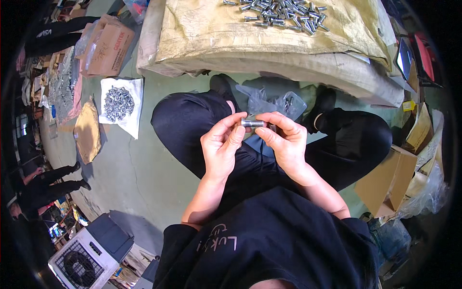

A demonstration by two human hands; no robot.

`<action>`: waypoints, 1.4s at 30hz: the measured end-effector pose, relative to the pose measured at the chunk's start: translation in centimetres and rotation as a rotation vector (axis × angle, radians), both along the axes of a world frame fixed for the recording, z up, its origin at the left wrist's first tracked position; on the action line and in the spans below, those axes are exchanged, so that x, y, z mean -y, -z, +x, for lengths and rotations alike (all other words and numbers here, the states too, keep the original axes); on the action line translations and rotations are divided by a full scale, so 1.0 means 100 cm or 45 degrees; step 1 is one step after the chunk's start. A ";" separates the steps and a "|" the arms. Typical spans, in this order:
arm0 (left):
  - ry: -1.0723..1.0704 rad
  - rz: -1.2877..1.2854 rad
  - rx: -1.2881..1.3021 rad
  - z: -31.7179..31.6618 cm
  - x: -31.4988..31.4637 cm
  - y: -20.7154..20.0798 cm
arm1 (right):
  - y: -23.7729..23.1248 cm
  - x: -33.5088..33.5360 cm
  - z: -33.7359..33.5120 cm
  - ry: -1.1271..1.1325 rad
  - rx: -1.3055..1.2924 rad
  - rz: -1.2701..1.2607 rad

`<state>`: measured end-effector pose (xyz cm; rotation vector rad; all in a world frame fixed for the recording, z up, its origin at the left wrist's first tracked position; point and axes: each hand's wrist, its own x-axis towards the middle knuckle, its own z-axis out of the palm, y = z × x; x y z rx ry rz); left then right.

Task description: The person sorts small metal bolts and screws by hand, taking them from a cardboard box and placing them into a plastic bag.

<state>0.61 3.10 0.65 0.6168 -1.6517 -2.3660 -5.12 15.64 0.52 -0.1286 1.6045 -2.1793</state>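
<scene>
We face a cloth-covered table (269,62) with our legs (356,139) bent before it. A pile of bolts (288,13) lies on top, a clear plastic bag (286,103) between our shoes (224,87). Our left hand (220,147) and right hand (291,147) each narrow thumb and forefinger to a pinch, gripping opposite ends of one bolt (252,124) above our legs.

A metal bolt (252,124) is held roughly level between two hands: its left end is pinched by the left hand (221,146), its right end by the right hand (289,146). Ahead, a pile of bolts (288,13) is borne by a cloth-covered surface (202,33). A clear plastic bag (260,98) is seen between the shoes (224,87). To the left, metal pieces (119,103) are heaped on a white sheet (135,123).
</scene>
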 end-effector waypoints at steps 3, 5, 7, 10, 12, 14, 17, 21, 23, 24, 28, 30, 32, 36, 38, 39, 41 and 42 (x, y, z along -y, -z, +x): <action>0.005 0.042 -0.035 0.000 0.001 0.001 | -0.001 0.001 0.000 0.000 0.009 -0.006; 0.008 0.069 -0.063 0.001 0.002 0.004 | 0.000 0.001 0.000 0.007 0.028 -0.005; 0.014 0.049 -0.069 0.002 0.002 0.004 | 0.001 0.001 0.001 0.005 0.033 -0.012; 0.007 0.049 -0.063 0.001 0.001 0.000 | 0.000 0.001 0.002 -0.001 0.079 -0.044; 0.006 0.034 -0.074 0.001 0.001 0.000 | 0.001 0.001 0.002 -0.005 0.119 -0.070; 0.005 0.017 -0.087 0.001 0.000 0.000 | 0.002 0.001 0.003 -0.004 0.180 -0.085; -0.006 -0.117 -0.093 0.001 0.001 -0.002 | 0.001 0.001 0.002 -0.013 0.206 -0.107; 0.035 -0.016 -0.035 0.003 0.004 -0.003 | 0.003 0.001 0.002 -0.004 0.136 -0.138; 0.042 -0.017 0.017 0.002 0.003 -0.004 | 0.004 0.001 0.003 0.000 0.150 -0.150; 0.025 -0.067 -0.017 0.002 0.002 -0.005 | 0.005 0.001 0.004 0.000 0.151 -0.149; 0.020 -0.183 -0.099 0.001 0.001 -0.004 | 0.005 0.000 0.002 -0.004 0.164 -0.149; 0.029 -0.206 -0.129 0.002 0.002 -0.003 | 0.004 0.000 0.002 -0.002 0.157 -0.141; 0.038 -0.228 -0.160 0.002 0.004 -0.001 | 0.005 0.000 0.003 -0.009 0.189 -0.138; 0.053 -0.190 -0.153 0.000 0.005 -0.001 | 0.004 0.000 0.003 0.003 0.165 -0.163; 0.032 -0.122 -0.129 -0.002 0.002 -0.002 | 0.004 0.001 0.002 0.023 -0.095 -0.071; 0.003 -0.055 -0.109 -0.003 0.001 -0.003 | 0.005 0.000 0.002 0.024 -0.092 -0.075; -0.025 0.008 -0.085 -0.001 0.002 -0.002 | 0.005 0.000 0.000 0.038 -0.374 0.005; 0.011 0.114 -0.108 0.001 0.006 0.001 | 0.002 -0.001 0.000 0.039 -0.372 0.004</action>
